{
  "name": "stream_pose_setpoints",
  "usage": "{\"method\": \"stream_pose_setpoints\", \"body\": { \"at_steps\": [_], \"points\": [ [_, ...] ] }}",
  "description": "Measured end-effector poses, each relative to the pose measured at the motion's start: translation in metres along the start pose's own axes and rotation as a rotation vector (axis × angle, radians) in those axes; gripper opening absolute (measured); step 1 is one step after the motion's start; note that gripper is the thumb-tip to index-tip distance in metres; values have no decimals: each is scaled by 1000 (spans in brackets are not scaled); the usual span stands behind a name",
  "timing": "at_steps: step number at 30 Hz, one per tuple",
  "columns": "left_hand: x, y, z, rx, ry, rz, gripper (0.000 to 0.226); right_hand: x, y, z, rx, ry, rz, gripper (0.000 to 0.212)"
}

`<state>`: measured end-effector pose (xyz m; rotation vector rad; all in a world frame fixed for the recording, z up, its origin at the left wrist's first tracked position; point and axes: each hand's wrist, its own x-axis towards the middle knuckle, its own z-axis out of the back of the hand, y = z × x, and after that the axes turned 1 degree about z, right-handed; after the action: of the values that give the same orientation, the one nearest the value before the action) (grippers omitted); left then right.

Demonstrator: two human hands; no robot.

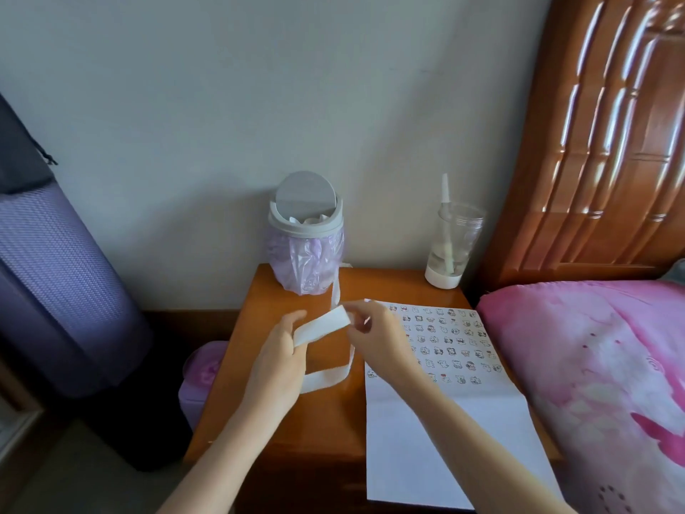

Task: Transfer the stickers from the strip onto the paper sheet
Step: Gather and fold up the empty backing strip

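Note:
A long white sticker strip (pixel 323 325) loops over the wooden bedside table (pixel 326 424). My left hand (pixel 283 350) holds the strip from below near its left end. My right hand (pixel 374 335) pinches at the strip's upper right end with thumb and fingertips; whether a sticker is between them I cannot tell. The white paper sheet (pixel 437 432) lies on the table's right half, under my right forearm. Several rows of small cartoon stickers (pixel 450 343) cover its far half, and its near half is blank. The strip's tail (pixel 335 378) curls down onto the table.
A small grey swing-lid bin (pixel 306 231) with a lilac bag stands at the table's back. A clear tumbler (pixel 453 246) with a straw stands at the back right. A pink bed cover (pixel 593 383) borders the right, and a purple rolled mat (pixel 59 291) leans at left.

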<state>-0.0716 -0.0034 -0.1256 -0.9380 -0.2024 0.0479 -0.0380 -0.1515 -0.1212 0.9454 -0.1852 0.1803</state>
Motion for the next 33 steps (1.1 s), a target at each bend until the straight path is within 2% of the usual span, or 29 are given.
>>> {"method": "stream_pose_setpoints", "body": {
  "at_steps": [3,5,8,10,15,18,23,26,27,30,31,33],
  "points": [
    [8,2,-7,27,77,-85,54,-27,8,9,75,75,93,37],
    [12,5,-12,-7,206,-107,56,-32,5,15,168,59,95,44],
    [10,3,-16,-116,368,-84,43,-33,5,21,197,112,87,46],
    [7,0,-17,-171,385,-89,34,-31,5,22,201,133,79,42],
    [2,0,-12,-93,224,-151,26,-28,5,20,211,149,74,32],
    [3,5,-3,-150,125,-195,14,-24,5,24,268,131,58,22],
    [-4,1,20,-146,96,-266,12,-2,-3,35,146,249,101,49],
    [-9,-3,23,-185,56,-270,14,17,-15,21,-77,314,187,73],
    [-9,-4,24,-230,45,-251,11,23,-19,14,-160,344,203,72],
    [-5,-4,30,-286,-23,-182,8,30,-30,-1,-321,380,180,33],
    [-4,-4,32,-314,-42,-151,7,29,-33,-4,-319,369,173,26],
    [-3,-3,33,-366,-56,-101,8,25,-35,-7,-217,345,140,33]
  ]
}}
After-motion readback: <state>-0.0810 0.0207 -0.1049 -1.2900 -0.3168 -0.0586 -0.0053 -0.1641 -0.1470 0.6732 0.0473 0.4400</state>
